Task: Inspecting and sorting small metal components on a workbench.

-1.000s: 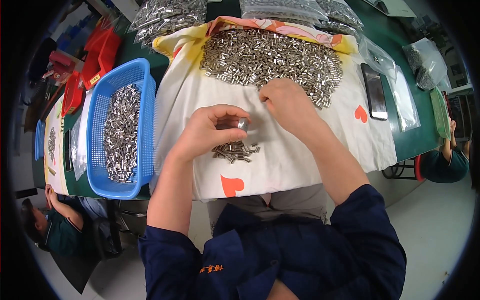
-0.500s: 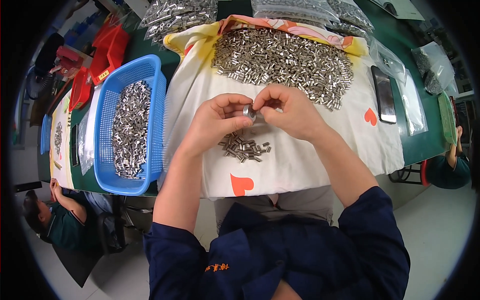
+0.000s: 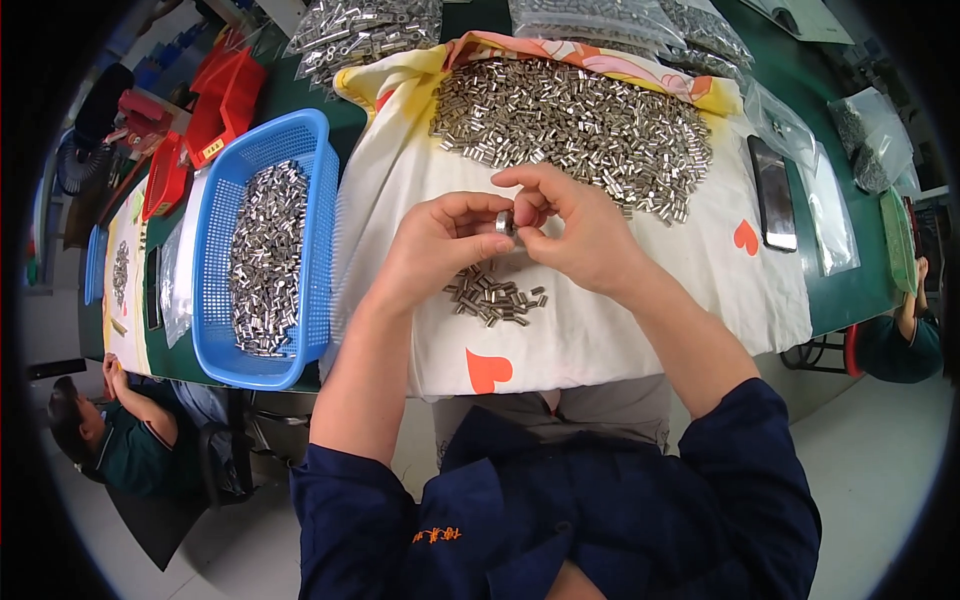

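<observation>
My left hand (image 3: pixel 440 245) and my right hand (image 3: pixel 572 232) meet above a white cloth with orange hearts (image 3: pixel 620 320). Together their fingertips pinch a small silver metal tube (image 3: pixel 505 222). Just below the hands lies a small heap of the same metal tubes (image 3: pixel 495 297). A large pile of metal tubes (image 3: pixel 575 130) covers the far part of the cloth, beyond the hands.
A blue plastic basket (image 3: pixel 222 300) holding many metal tubes stands to the left. Clear bags of parts (image 3: pixel 365 30) lie at the back. A dark phone (image 3: pixel 772 192) lies on the right. Red bins (image 3: pixel 225 95) are at far left. Other people sit at lower left and far right.
My right hand came back from the large pile to meet my left hand. Both hands now hold a tube together above the small heap.
</observation>
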`<state>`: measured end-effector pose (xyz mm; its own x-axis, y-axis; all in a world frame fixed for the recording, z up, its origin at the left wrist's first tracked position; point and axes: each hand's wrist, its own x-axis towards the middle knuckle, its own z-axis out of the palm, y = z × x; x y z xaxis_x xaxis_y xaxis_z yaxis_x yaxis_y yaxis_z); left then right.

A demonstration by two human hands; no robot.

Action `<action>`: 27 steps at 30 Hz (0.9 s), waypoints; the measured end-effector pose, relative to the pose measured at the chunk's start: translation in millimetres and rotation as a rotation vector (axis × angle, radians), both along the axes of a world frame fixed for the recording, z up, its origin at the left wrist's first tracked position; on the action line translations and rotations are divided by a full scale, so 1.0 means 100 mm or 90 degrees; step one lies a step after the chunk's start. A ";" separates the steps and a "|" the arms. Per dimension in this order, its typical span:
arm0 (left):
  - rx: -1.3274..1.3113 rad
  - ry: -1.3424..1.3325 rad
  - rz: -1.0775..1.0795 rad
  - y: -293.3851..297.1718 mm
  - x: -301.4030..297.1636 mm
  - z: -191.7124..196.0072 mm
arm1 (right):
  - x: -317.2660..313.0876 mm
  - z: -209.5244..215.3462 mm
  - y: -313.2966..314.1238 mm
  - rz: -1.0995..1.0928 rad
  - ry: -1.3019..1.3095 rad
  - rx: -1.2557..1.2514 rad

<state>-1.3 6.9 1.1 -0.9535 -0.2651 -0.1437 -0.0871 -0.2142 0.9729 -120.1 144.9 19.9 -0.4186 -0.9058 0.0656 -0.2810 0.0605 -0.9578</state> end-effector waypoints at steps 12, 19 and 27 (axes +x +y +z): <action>-0.025 -0.018 0.024 0.00 0.05 0.03 | 0.01 0.03 0.01 0.002 0.061 -0.015; -0.023 -0.033 -0.031 0.01 0.04 0.04 | -0.17 0.01 0.02 0.005 0.033 0.070; -0.253 -0.097 -0.154 0.10 0.07 0.11 | -0.56 0.12 0.22 -0.104 0.301 0.195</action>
